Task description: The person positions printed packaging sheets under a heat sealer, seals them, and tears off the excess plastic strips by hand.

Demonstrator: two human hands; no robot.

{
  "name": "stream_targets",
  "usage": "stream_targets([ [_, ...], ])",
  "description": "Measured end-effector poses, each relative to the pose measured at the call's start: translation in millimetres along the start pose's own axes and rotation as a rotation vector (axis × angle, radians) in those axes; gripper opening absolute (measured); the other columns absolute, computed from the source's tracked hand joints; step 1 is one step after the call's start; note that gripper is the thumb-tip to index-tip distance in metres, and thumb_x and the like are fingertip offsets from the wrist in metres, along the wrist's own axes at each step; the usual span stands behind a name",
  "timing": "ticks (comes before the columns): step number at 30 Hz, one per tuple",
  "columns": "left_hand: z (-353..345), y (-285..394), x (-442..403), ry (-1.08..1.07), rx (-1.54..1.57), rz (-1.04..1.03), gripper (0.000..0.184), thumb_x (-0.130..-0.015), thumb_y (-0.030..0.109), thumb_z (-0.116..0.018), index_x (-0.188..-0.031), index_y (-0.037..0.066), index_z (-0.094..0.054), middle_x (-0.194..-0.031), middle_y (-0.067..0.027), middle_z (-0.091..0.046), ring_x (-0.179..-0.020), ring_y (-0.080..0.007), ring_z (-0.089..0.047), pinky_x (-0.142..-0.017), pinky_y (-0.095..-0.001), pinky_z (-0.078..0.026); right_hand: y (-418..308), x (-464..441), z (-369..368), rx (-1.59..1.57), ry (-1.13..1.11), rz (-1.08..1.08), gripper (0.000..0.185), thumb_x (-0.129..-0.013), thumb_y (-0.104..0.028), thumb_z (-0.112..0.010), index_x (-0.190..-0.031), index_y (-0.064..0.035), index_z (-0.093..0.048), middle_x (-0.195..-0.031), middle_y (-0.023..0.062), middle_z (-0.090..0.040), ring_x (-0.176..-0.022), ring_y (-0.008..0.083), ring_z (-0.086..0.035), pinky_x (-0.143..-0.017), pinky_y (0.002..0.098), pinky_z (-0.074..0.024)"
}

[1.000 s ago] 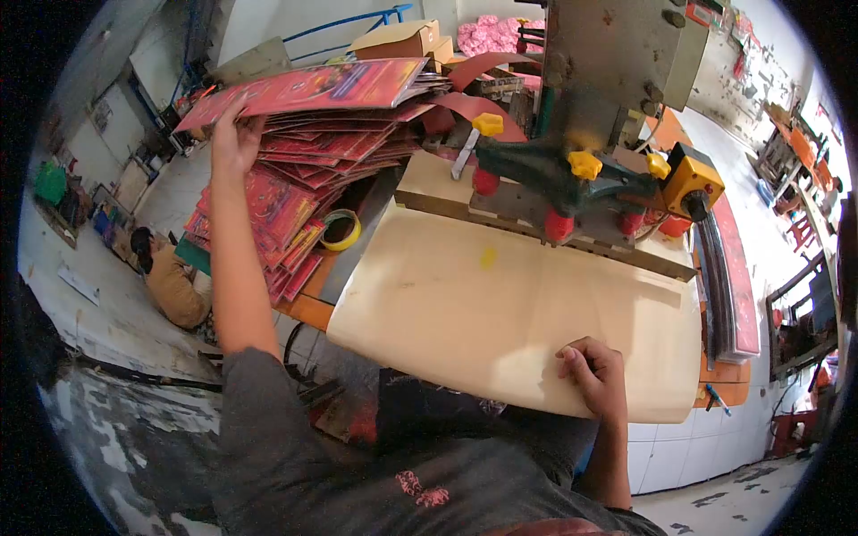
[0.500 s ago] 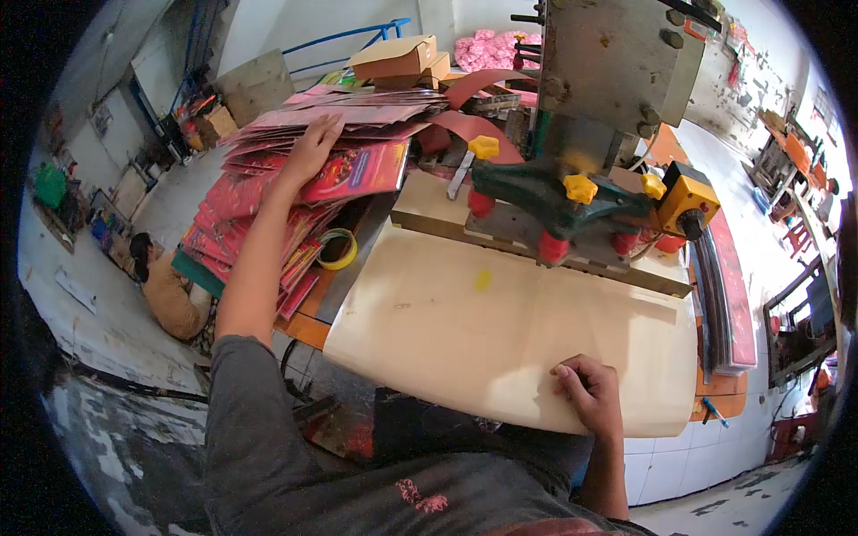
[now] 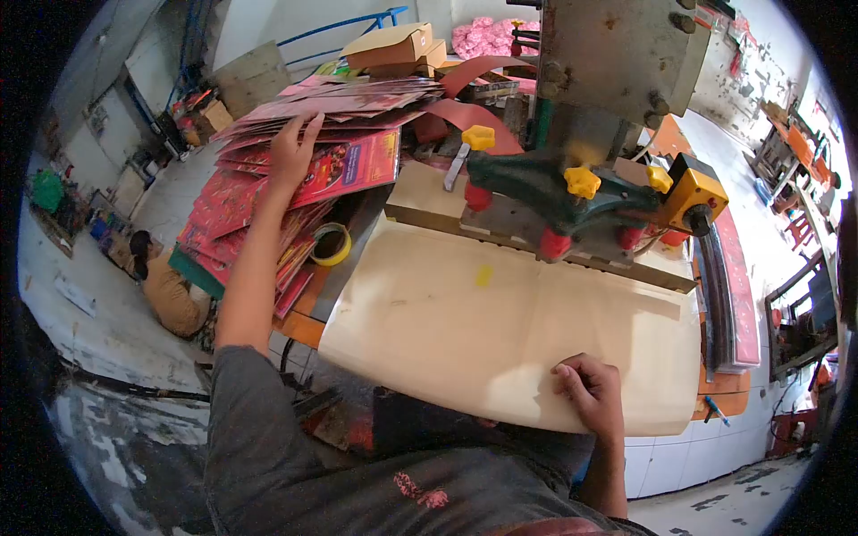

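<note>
My left hand (image 3: 293, 152) reaches over a tall, uneven pile of red and pink printed packets (image 3: 239, 192). Its fingers are apart and touch the packets near a red one with a purple panel (image 3: 357, 165); part of the hand's underside is hidden. My right hand (image 3: 592, 393) rests closed, knuckles curled, on a cream sheet (image 3: 429, 330) that bends down over the table's front edge. Nothing shows in its fingers. Behind the sheet stands a press (image 3: 572, 205) with a dark green bracket, yellow knobs and red feet above a metal bar.
A roll of yellow tape (image 3: 332, 246) lies beside the pile. Cardboard boxes (image 3: 389, 49) stand behind it. A yellow control box (image 3: 693, 198) is mounted at the press's right, near a stack of red sheets (image 3: 735, 295). Another person (image 3: 174, 290) sits low at the left.
My left hand has drawn back slightly, leftward and down, along the pile, its fingers more spread. The view has shifted a little. My right hand stays put.
</note>
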State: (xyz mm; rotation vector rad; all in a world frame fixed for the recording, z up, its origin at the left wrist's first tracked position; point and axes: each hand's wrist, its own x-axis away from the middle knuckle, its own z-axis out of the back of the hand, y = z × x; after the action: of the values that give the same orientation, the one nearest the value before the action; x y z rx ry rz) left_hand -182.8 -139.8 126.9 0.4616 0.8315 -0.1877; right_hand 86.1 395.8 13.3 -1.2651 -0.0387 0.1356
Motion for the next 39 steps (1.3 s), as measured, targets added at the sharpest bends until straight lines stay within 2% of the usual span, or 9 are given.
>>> stream_targets([
  [4, 29, 40, 32, -0.266, 0.173, 0.063, 0.055, -0.101, 0.044, -0.061, -0.136, 0.002, -0.061, -0.135, -0.022, -0.064, -0.126, -0.038, -0.061, -0.107, -0.0396, -0.045, -3, 1, 0, 0.011, -0.002, -0.003, 0.02, -0.101, -0.013, -0.066, -0.091, 0.0023, -0.072, -0.069, 0.0049, -0.068, -0.061, 0.0094, -0.061, -0.059, 0.0248, -0.0489],
  [6, 41, 58, 53, -0.366, 0.008, -0.143, 0.069, -0.097, 0.05, -0.065, -0.147, 0.005, -0.052, -0.148, -0.0236, -0.054, -0.139, -0.0391, -0.049, -0.116, -0.0425, -0.039, -5, 0, 1, 0.052, -0.016, -0.028, 0.021, -0.099, -0.016, -0.067, -0.093, 0.0027, -0.071, -0.071, 0.0096, -0.071, -0.065, 0.0143, -0.068, -0.063, 0.028, -0.0529],
  [9, 54, 73, 70, -0.449, -0.179, -0.176, 0.083, -0.092, 0.054, -0.069, -0.155, 0.008, -0.041, -0.156, -0.024, -0.043, -0.147, -0.0394, -0.038, -0.121, -0.0458, -0.032, -3, -1, 1, 0.069, -0.028, 0.002, 0.02, -0.099, -0.016, -0.066, -0.093, 0.0029, -0.071, -0.071, 0.0102, -0.071, -0.065, 0.0151, -0.068, -0.064, 0.0287, -0.0532],
  [14, 49, 44, 85, -0.361, -0.169, -0.212, 0.068, -0.094, 0.028, -0.07, -0.155, 0.012, -0.043, -0.156, -0.0229, -0.044, -0.145, -0.0399, -0.041, -0.118, -0.0468, -0.037, -4, -2, 2, 0.094, -0.038, 0.038, 0.02, -0.099, -0.015, -0.065, -0.093, 0.0029, -0.071, -0.071, 0.0104, -0.071, -0.066, 0.0155, -0.069, -0.064, 0.0292, -0.0532],
  [16, 50, 45, 83, -0.373, -0.186, -0.205, 0.062, -0.091, 0.001, -0.059, -0.15, 0.018, -0.051, -0.15, -0.0215, -0.051, -0.14, -0.0385, -0.048, -0.115, -0.0464, -0.041, -4, -1, 1, 0.101, -0.029, 0.054, 0.019, -0.099, -0.015, -0.065, -0.093, 0.0029, -0.07, -0.071, 0.0102, -0.071, -0.066, 0.0154, -0.069, -0.064, 0.0291, -0.0531],
  [19, 52, 58, 84, -0.309, -0.199, -0.152, 0.07, -0.083, -0.012, -0.051, -0.144, 0.021, -0.058, -0.143, -0.0196, -0.058, -0.135, -0.0364, -0.054, -0.113, -0.046, -0.045, -7, 0, -2, 0.057, 0.018, 0.061, 0.019, -0.101, -0.013, -0.064, -0.092, 0.0022, -0.071, -0.067, 0.0059, -0.067, -0.062, 0.0095, -0.061, -0.058, 0.0257, -0.0477],
  [29, 85, 107, 48, -0.123, -0.43, -0.416, 0.059, -0.089, -0.005, -0.052, -0.141, 0.02, -0.062, -0.14, -0.0148, -0.062, -0.128, -0.0342, -0.06, -0.107, -0.0461, -0.049, -10, 0, 3, 0.15, -0.026, 0.096, 0.021, -0.1, -0.018, -0.065, -0.093, 0.0015, -0.07, -0.071, 0.011, -0.069, -0.064, 0.0186, -0.068, -0.064, 0.0315, -0.0525],
  [34, 78, 64, -20, 0.082, -0.465, -0.575, 0.058, -0.092, -0.004, -0.051, -0.143, 0.02, -0.06, -0.141, -0.0125, -0.062, -0.13, -0.0318, -0.059, -0.11, -0.0452, -0.046, -10, 1, 5, 0.134, -0.062, 0.09, 0.021, -0.101, -0.019, -0.063, -0.096, -0.0001, -0.07, -0.072, 0.0104, -0.069, -0.065, 0.0183, -0.067, -0.064, 0.0328, -0.0523],
  [39, 36, -6, -56, -0.036, -0.303, -0.6, 0.051, -0.098, 0.005, -0.055, -0.148, 0.017, -0.056, -0.148, -0.0127, -0.058, -0.139, -0.031, -0.052, -0.116, -0.0426, -0.038, -6, 4, 7, 0.151, -0.03, 0.088, 0.021, -0.101, -0.02, -0.063, -0.098, -0.0003, -0.069, -0.073, 0.0091, -0.069, -0.064, 0.0168, -0.065, -0.063, 0.0325, -0.0516],
])
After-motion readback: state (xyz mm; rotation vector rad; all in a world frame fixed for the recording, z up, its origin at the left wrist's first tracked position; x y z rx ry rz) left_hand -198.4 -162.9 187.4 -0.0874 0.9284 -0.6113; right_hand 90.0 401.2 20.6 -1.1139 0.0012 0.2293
